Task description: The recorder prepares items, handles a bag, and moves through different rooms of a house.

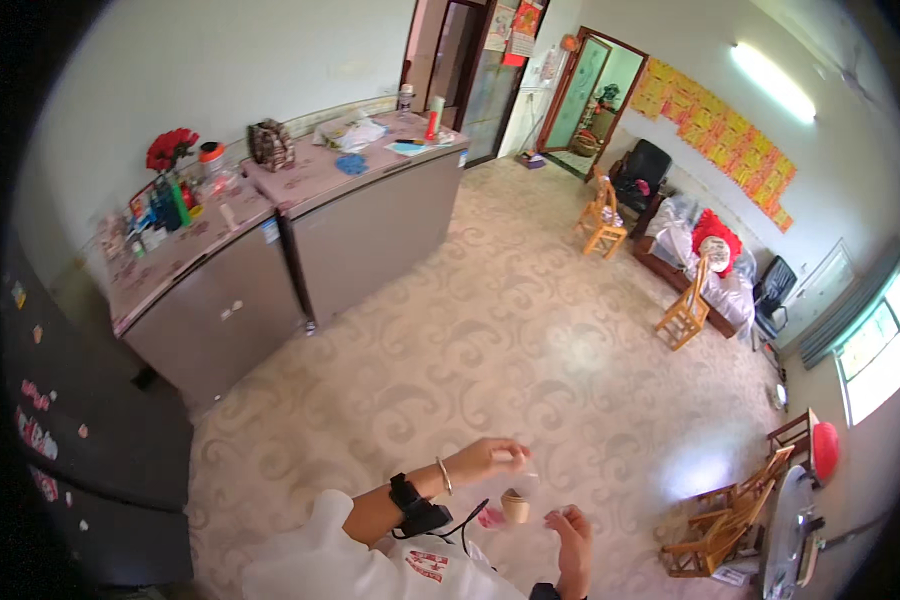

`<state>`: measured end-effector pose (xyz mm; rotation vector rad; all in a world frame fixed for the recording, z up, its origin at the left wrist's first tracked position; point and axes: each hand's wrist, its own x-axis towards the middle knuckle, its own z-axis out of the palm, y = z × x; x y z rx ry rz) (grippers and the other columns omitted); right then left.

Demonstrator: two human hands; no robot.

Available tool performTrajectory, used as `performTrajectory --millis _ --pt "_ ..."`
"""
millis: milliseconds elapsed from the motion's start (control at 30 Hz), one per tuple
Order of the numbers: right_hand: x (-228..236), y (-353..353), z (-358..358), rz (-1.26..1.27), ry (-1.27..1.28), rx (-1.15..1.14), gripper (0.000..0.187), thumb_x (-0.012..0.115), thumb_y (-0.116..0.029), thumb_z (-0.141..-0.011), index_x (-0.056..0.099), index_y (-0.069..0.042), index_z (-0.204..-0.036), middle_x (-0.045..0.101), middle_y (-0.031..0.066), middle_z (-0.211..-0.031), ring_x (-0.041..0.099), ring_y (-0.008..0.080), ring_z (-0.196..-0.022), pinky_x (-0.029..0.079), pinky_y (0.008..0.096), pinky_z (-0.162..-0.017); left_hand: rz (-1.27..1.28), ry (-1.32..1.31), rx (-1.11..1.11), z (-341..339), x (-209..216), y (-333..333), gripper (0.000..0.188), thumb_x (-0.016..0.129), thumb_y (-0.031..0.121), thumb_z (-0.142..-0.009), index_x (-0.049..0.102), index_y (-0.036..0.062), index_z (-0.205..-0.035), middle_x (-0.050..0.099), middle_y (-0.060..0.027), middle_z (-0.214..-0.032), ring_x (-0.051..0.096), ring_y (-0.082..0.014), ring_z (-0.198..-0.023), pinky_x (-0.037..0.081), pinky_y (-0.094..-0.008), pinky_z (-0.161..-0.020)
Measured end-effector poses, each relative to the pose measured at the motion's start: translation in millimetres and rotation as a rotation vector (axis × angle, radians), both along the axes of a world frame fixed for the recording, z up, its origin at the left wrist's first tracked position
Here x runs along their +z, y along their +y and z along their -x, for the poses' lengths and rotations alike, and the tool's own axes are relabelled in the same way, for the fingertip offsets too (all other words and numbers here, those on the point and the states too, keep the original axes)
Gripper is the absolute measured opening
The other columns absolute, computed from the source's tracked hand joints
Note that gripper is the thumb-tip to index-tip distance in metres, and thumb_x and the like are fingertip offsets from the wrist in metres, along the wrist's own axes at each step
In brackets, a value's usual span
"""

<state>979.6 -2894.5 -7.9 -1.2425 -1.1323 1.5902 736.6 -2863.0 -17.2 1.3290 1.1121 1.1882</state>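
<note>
My left hand reaches in from the lower left, with a bangle and a black strapped device on the wrist. Its fingers are curled together; a pale translucent piece shows just below their tips, and I cannot make out whether they grip it. Between my hands is a small tan, cup-shaped thing, with a pink patch to its left. To the right of it, my right hand is raised with fingers bent in and thumb close. Anything in its pinch is too small to name.
Two chest freezers with cluttered tops line the left wall, beside a dark refrigerator. Wooden chairs and a glass table stand at right. Farther off are a sofa and more chairs. Patterned floor lies ahead.
</note>
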Motion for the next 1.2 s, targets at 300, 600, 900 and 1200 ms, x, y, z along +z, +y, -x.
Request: performTrajectory --millis 300,600,900,1200 --pt "30 140 53 -0.030 -0.054 0.225 0.003 0.055 0.000 -0.081 0.056 -0.001 -0.083 0.060 0.0048 -0.081 0.056 0.0111 -0.077 0.044 0.0227 -0.072 -0.138 0.071 -0.366 -1 37 140 0.055 0.063 0.024 -0.081 0.039 0.0131 -0.129 0.057 -0.0049 -0.091 0.055 -0.0151 -0.081 0.046 -0.0279 -0.068" --pt "18 304 102 -0.322 -0.363 0.406 0.004 0.056 -0.001 -0.081 0.057 0.001 -0.084 0.061 0.0048 -0.080 0.057 0.0107 -0.073 0.045 0.0235 -0.068 -0.037 0.484 -0.427 48 18 259 0.065 0.069 0.026 -0.072 0.039 0.0133 -0.128 0.057 -0.0051 -0.074 0.056 -0.0156 -0.066 0.044 -0.0297 -0.061" --pt "28 481 184 -0.584 -0.307 0.671 0.012 0.064 -0.012 -0.078 0.062 -0.001 -0.082 0.062 0.0078 -0.075 0.059 0.0151 -0.070 0.046 0.0261 -0.062 0.085 0.663 -0.188 104 4 394 0.023 0.057 0.025 -0.080 0.058 0.0105 -0.098 0.064 -0.0111 -0.087 0.059 -0.0320 -0.082 0.046 -0.0375 -0.070" --pt "59 647 258 -0.845 -0.513 0.702 0.019 0.063 -0.016 -0.077 0.059 -0.004 -0.090 0.060 0.0104 -0.093 0.060 0.0267 -0.075 0.048 0.0333 -0.065 0.176 0.557 0.077 166 16 525 0.032 0.044 0.032 -0.089 0.061 0.0054 -0.081 0.061 -0.0107 -0.065 0.061 -0.0246 -0.063 0.046 -0.0350 -0.062"
